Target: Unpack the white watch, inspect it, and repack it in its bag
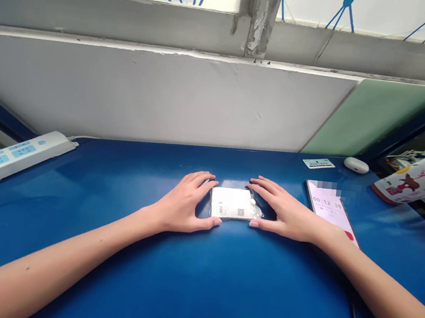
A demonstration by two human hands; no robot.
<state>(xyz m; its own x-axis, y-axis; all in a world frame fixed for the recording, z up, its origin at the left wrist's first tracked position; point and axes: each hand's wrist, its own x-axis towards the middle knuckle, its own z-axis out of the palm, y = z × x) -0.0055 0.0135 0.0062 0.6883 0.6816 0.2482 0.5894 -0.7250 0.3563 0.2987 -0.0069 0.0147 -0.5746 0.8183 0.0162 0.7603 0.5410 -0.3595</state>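
Note:
A small flat package [233, 201] in clear plastic, with a white face, a barcode and a square printed code, lies on the blue tabletop [200, 279]. Its right end shows clear plastic with a small round white piece. Around its left end curves my left hand [188, 202], thumb and fingers apart, the thumb tip close to the lower edge. My right hand [283, 212] frames the right end in the same way, fingers spread. Whether the fingertips touch the plastic I cannot tell. What is inside the package is hidden.
Right of my right hand lies a phone [329, 206] showing a timer, with a cable below. Behind it are a small card [319, 163] and a white rounded case [356, 165]. A labelled bottle [415, 180] leans at far right. A power strip [19, 154] lies at left.

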